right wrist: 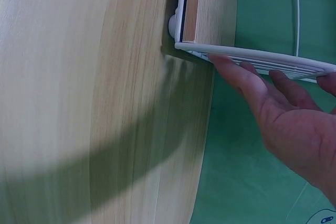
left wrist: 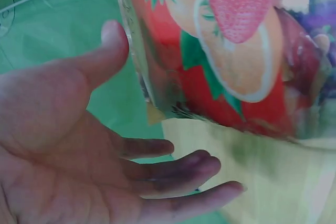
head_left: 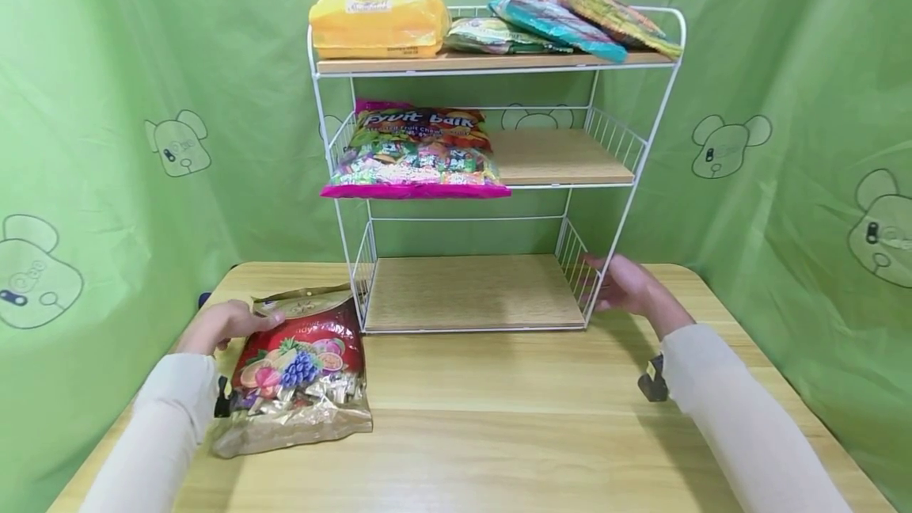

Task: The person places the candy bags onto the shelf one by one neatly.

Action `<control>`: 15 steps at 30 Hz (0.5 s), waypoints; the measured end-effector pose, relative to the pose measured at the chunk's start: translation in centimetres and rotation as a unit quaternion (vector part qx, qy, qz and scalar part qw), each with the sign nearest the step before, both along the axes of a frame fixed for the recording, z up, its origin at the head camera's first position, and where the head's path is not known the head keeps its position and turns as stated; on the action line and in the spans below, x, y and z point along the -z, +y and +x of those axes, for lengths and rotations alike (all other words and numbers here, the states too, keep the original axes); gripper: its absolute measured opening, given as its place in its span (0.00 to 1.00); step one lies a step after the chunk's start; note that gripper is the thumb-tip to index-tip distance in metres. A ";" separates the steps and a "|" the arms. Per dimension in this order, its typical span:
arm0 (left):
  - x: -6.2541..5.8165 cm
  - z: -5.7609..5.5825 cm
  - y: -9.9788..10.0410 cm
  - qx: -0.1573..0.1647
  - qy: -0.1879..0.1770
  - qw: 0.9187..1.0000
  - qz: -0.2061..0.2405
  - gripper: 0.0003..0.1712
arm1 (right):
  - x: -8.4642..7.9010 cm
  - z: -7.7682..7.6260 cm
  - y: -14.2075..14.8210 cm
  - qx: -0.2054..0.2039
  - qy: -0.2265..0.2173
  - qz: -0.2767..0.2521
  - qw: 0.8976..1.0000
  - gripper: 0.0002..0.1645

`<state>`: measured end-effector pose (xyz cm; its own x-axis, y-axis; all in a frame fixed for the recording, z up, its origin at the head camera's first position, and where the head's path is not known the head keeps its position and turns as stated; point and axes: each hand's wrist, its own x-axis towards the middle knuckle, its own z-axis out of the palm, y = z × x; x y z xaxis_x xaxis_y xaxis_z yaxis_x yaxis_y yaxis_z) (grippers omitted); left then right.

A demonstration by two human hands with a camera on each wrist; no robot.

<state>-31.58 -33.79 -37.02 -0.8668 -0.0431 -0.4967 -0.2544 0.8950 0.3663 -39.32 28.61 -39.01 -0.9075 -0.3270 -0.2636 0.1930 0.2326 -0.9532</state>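
Observation:
A red and gold bag of fruit candy (head_left: 299, 366) lies on the table beside the rack's left side, with fruit printed on its front. My left hand (head_left: 231, 321) is at the bag's upper left edge. In the left wrist view, that hand's thumb is extended near the edge of the bag and its fingers are spread, not curled round it. The white wire rack (head_left: 473, 291) has three wooden shelves. My right hand (head_left: 623, 287) is at its lower right side; in the right wrist view the extended fingertips (right wrist: 226, 66) meet the wire side panel (right wrist: 262, 59).
A fruit chew bag (head_left: 427, 153) lies on the left of the middle shelf, its pink edge overhanging the front. On top sit a yellow package (head_left: 381, 26), a green bag (head_left: 499, 36), a teal bag (head_left: 556, 26) and an orange-yellow bag (head_left: 616, 16). Green curtains (head_left: 85, 101) surround the table (head_left: 499, 410).

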 end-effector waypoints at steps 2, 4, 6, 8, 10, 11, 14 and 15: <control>0.3 0.1 -0.2 -0.006 -0.024 1.000 0.009 0.56 | 0.0 0.0 0.0 -0.002 -0.003 -0.003 1.000 0.39; 0.6 0.2 -0.2 -0.019 -0.039 0.999 0.024 0.59 | 0.0 0.1 0.0 -0.004 -0.004 -0.005 1.000 0.39; 0.9 0.4 -0.2 -0.032 -0.052 0.997 0.040 0.60 | 0.0 0.1 0.0 -0.006 -0.005 -0.004 1.000 0.39; 1.4 0.5 -0.2 -0.049 -0.069 0.994 0.072 0.61 | 0.0 0.1 0.0 -0.008 -0.004 -0.004 1.000 0.39; 1.7 0.7 -0.2 -0.063 -0.072 0.991 0.098 0.58 | 0.0 0.1 0.0 -0.009 -0.004 -0.003 1.000 0.38; 1.9 0.8 -0.2 -0.067 -0.070 0.990 0.107 0.57 | 0.0 0.1 0.0 -0.008 -0.004 -0.003 1.000 0.38; 2.2 1.0 -0.3 -0.077 -0.063 0.987 0.127 0.55 | 0.1 0.0 0.0 -0.004 -0.001 0.002 1.000 0.38; 2.3 1.0 -0.3 -0.073 -0.061 0.988 0.125 0.56 | 0.1 -0.1 0.0 -0.002 0.000 0.005 1.000 0.38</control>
<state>-30.58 -34.12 -39.31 -0.7938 -0.0272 -0.6076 -0.4302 0.7312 0.5294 -39.37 28.59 -39.10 -0.9062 -0.3276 -0.2672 0.1929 0.2421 -0.9509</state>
